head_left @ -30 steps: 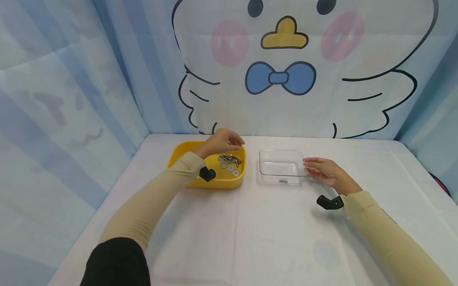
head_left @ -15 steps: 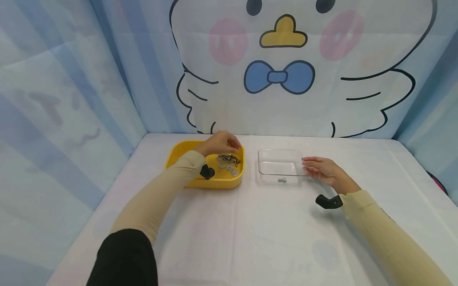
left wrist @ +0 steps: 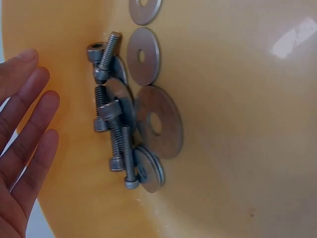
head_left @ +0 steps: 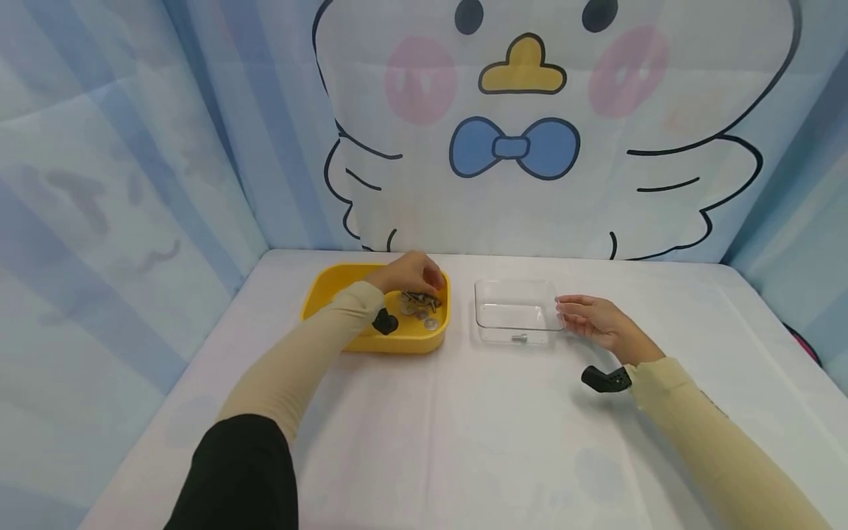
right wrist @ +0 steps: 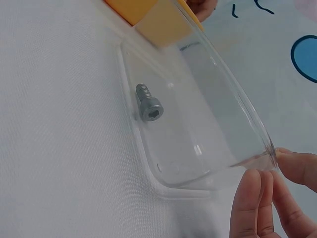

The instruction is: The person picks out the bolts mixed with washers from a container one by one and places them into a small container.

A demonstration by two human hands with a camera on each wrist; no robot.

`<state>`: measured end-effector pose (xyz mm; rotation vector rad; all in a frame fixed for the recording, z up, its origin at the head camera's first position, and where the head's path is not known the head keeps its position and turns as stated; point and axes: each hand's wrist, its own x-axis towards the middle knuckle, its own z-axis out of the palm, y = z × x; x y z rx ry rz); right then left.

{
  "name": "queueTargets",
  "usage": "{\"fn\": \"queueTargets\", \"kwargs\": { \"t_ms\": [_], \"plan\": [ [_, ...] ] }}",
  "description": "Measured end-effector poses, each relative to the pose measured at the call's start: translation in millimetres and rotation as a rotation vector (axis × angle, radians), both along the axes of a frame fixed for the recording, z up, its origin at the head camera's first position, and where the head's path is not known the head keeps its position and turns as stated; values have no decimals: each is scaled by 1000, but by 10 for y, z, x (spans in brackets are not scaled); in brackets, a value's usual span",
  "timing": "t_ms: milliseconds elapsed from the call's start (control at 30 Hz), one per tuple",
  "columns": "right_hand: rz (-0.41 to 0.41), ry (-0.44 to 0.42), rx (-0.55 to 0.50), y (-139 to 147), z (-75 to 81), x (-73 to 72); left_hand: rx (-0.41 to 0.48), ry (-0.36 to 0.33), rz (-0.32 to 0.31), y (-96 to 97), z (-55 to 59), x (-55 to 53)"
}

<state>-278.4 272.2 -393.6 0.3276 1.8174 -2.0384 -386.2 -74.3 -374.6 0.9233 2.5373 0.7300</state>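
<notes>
My left hand is over the far right part of a yellow tray. In the left wrist view its fingers are gently bent, with nothing between them, beside a small heap of socket head bolts. Flat washers of different sizes lie under and along the heap. With thumb and fingers my right hand pinches the right rim of a clear plastic box. One socket head bolt lies on the floor of that box, near its front wall.
A white cloth covers the table. Behind it hangs a backdrop printed with a cartoon figure, and a blue patterned curtain closes off the left side. The clear box stands a short gap right of the tray.
My left hand has dipped slightly lower toward the bolts in the tray. The right hand keeps its hold on the box, and the head view has shifted a little.
</notes>
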Motion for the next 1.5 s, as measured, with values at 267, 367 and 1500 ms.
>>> {"fn": "queueTargets", "kwargs": {
  "t_ms": [267, 367, 1500],
  "plan": [
    [-2, 2, -3, -14, 21, 15, -51, -4, -5, -12, -70, 6],
    [-5, -1, 3, -14, 18, 10, -55, 0, -10, -30, -105, -9],
    [4, 14, -14, -11, 16, 24, -70, -24, -59, -46, -217, 27]
  ]
}}
